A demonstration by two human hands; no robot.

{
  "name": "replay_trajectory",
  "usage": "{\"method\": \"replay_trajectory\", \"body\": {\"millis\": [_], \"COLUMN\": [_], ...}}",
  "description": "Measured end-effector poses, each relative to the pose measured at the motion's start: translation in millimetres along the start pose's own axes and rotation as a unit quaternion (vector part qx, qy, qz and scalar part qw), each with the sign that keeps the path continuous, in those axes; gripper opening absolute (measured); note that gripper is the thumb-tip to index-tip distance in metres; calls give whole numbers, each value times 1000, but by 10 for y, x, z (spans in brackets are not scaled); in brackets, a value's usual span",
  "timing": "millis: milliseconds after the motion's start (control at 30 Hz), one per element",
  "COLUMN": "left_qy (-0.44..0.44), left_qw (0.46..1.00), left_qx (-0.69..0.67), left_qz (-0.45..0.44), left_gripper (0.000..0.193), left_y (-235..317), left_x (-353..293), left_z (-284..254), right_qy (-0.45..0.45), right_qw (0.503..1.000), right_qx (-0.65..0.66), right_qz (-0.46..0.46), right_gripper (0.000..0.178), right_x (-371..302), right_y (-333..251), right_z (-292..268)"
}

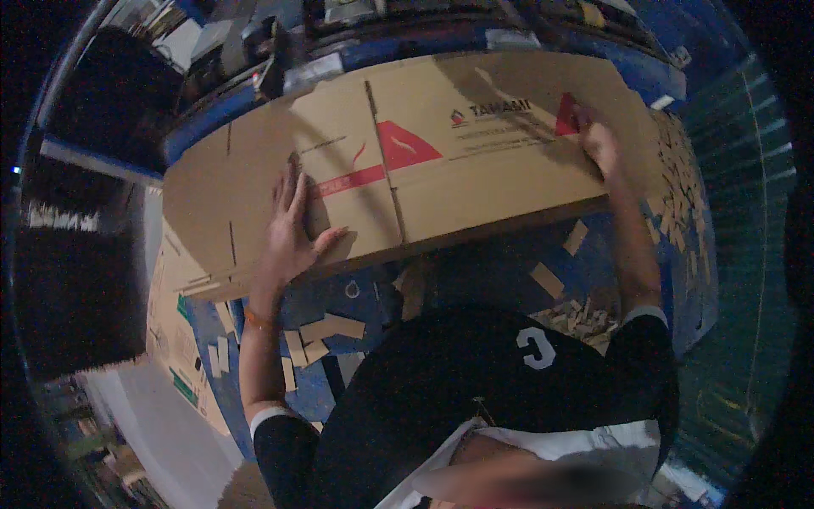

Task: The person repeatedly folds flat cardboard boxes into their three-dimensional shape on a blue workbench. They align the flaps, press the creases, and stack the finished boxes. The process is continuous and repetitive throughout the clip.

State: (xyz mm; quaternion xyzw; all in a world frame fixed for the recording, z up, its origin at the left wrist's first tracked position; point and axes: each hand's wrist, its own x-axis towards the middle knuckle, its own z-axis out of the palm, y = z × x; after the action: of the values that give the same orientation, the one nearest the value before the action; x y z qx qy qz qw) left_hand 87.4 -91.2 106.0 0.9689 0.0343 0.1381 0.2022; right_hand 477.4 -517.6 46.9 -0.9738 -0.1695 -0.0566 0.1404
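A large flattened carton (441, 161) is lying across the blue table (500, 271), overhanging its near edge and reaching almost from the left end to the right end; brown board, creased into panels, with red markings (printing not recorded). The left hand (292, 233) is resting palm down on the carton near its near-left edge, fingers spread apart and flat, thumb angled out toward the near edge; an orange band is sitting on that wrist. The right hand (598, 144) is lying on the carton close to its far-right corner; fingers appear curled against the board, though whether they are gripping an edge cannot be told. Cardboard offcuts (326, 331) are lying scattered on the table below the near edge, and a denser heap of strips (678, 187) is sitting along the right end. Another flat printed board (178, 339) is hanging off the left end.
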Motion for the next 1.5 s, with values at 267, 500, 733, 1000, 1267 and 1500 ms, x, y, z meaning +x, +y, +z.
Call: {"method": "replay_trajectory", "body": {"millis": [267,500,733,1000,1267,1500], "left_qy": [-30,-38,39,78,239,522], "left_qw": [999,996,998,983,939,822], "left_qx": [38,75,46,128,234,105], "left_qz": [4,-29,30,103,-81,-202], "left_gripper": [94,97,65,59,80,86], "left_y": [-117,200,287,-295,-424,-439], "left_x": [166,46,109,851,1853,382], "left_z": [11,-229,-54,182,264,16], "right_qy": [25,23,-134,-41,39,142], "right_qw": [992,995,968,947,971,949], "right_qx": [-3,19,10,-5,69,182], "right_qz": [-124,-91,-213,-317,-227,-216], "right_gripper": [36,51,70,66,61,57], "right_x": [-241,-946,-1251,-147,877,234], "right_y": [-491,-1006,-952,-801,-1257,-572], "right_z": [-399,-829,-787,-324,178,-129]}}
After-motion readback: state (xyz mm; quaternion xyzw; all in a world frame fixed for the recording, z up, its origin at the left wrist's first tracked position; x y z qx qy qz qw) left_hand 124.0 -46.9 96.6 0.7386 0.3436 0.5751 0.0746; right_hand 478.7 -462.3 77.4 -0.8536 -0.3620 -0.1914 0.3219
